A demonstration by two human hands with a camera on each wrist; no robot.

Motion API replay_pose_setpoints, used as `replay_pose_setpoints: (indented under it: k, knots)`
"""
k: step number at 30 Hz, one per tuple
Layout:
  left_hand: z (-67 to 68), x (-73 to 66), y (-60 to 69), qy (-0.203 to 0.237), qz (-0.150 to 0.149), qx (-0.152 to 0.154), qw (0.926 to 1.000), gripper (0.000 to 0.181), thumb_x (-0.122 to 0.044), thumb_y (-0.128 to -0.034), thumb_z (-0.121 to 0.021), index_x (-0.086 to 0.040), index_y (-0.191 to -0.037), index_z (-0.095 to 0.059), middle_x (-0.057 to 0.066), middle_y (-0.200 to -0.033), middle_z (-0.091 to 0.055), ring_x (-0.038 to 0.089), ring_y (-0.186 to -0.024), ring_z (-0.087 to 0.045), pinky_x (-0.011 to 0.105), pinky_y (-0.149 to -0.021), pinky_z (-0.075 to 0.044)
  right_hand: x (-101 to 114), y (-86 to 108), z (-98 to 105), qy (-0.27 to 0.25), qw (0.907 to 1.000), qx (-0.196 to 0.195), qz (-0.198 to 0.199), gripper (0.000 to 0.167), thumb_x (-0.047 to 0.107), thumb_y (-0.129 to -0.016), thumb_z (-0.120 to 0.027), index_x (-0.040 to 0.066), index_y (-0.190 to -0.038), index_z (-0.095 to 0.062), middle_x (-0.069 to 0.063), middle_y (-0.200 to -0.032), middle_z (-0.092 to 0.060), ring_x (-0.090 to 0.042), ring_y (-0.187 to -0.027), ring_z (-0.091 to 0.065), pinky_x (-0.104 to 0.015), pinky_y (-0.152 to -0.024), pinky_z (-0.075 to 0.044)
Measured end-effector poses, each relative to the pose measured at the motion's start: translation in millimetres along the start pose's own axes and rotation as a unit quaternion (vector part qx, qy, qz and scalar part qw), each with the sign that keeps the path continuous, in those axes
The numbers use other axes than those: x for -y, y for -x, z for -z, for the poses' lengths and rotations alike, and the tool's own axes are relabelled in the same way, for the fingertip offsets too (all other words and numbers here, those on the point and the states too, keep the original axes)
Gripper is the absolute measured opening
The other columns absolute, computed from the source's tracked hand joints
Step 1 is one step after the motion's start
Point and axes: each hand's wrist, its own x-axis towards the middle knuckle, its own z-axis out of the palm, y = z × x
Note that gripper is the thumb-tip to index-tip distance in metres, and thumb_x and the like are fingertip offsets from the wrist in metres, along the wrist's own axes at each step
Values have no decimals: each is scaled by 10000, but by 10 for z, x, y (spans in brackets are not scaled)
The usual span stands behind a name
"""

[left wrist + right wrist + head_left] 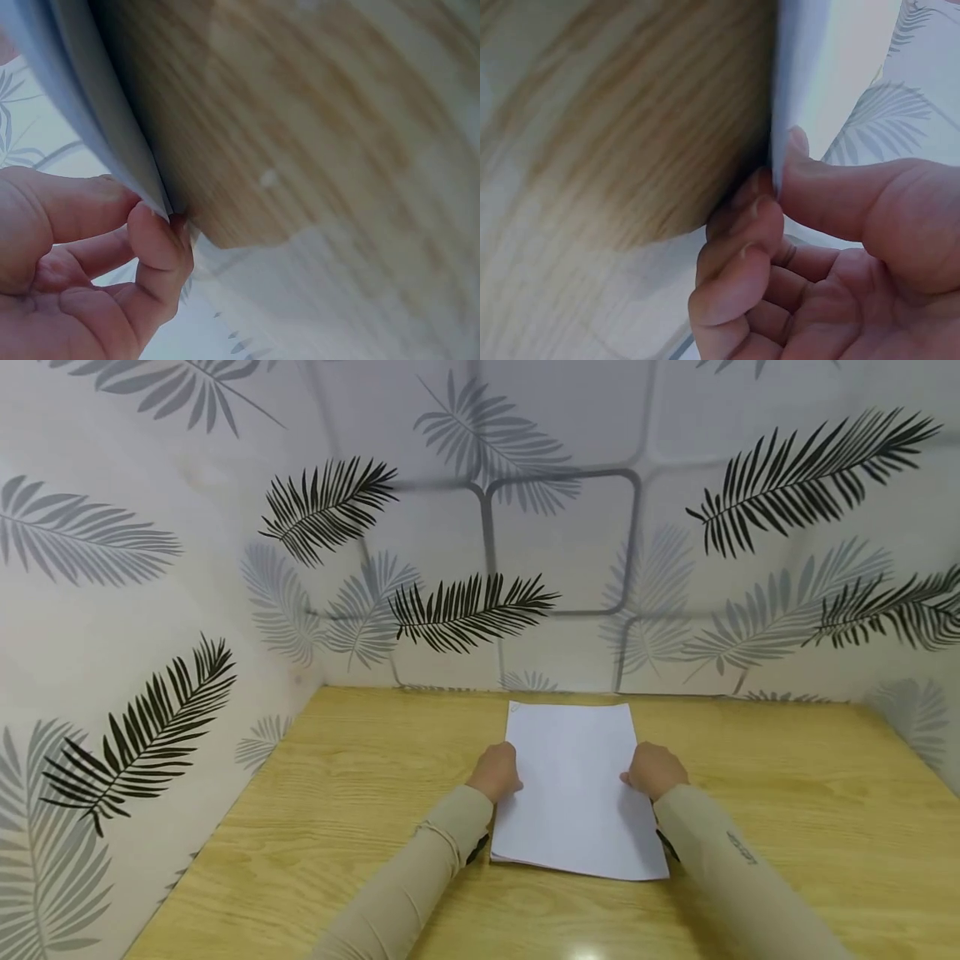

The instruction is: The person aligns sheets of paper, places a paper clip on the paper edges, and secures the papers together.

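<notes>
A thin stack of white paper sheets (573,793) lies lengthwise before me, close over the wooden table. Its left edge is pinched between the thumb and curled fingers of my left hand (497,772). On the opposite edge, my right hand (654,770) grips the sheets with the thumb on top and fingers below. The left wrist view shows several layers in the paper (112,112) bending up from the fingertips. In the right wrist view the paper (810,75) stands between thumb and fingers. A small looped mark at the far left corner is too small to identify.
The yellow wood-grain table (375,760) extends to both sides of the paper. Behind it and at the left stand walls (555,552) with a leaf pattern. Dark bands (477,850) show at both wrists under beige sleeves.
</notes>
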Motion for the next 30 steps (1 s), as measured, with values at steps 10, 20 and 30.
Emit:
replay_pose_setpoints:
  k: [10,20,30]
  knots:
    - [-336,283,-406,70,65,39,9999,361,-103,-757,-827,99,-970,-616,184,-904,-650,282,-835,-653,330,-725,-540,-1,-64,43,37,9998,89,-158,438,188,-905,-675,-213,-1047,-571,-345,-1069,-610,-315,-790,-576,-482,-787,-511]
    - [81,-1,55,-195,78,93,9997,315,-117,-837,-765,97,-1029,-635,185,-1021,-629,308,-953,-621,339,-849,-507,4,-54,35,76,9994,145,-311,477,225,-920,-664,-208,-1092,-562,-343,-1084,-607,-310,-781,-578,-463,-743,-522]
    - [-281,240,-325,-172,122,52,9998,393,-178,-749,-848,87,-976,-669,175,-952,-644,307,-898,-626,374,-769,-528,-114,-33,12,-51,9998,183,-94,514,252,-931,-649,-233,-1064,-542,-346,-1030,-613,-326,-804,-590,-460,-775,-514]
